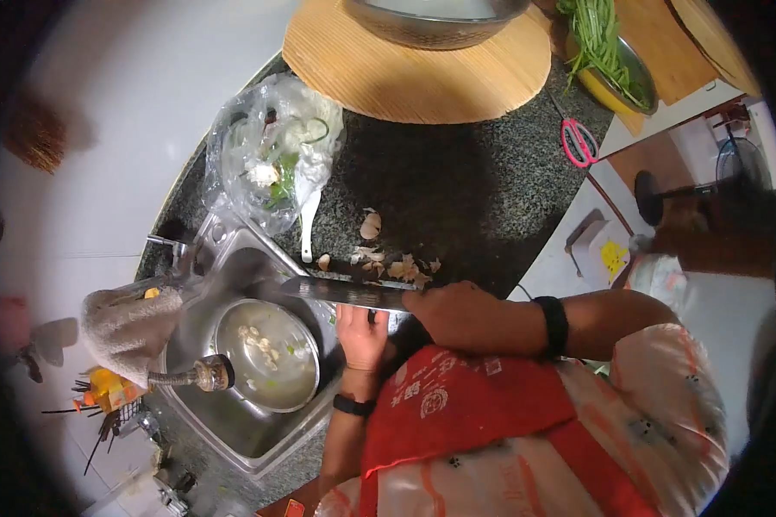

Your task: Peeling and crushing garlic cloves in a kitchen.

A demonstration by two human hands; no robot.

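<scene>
My right hand is closed around the handle of a broad-bladed knife, whose blade points left over the sink's edge. Under and below the blade is my left hand; the blade hides its fingertips, so whether it holds anything cannot be told. Garlic skins and a garlic piece lie on the granite counter beyond the knife, with a small clove near a white spoon. In the steel sink stands a metal bowl with pale peeled pieces in water.
A plastic bag of scraps lies behind the sink. The faucet and a draped towel are at left. A round wooden board bears a metal basin. Pink-handled scissors and a bowl with green vegetables are at right.
</scene>
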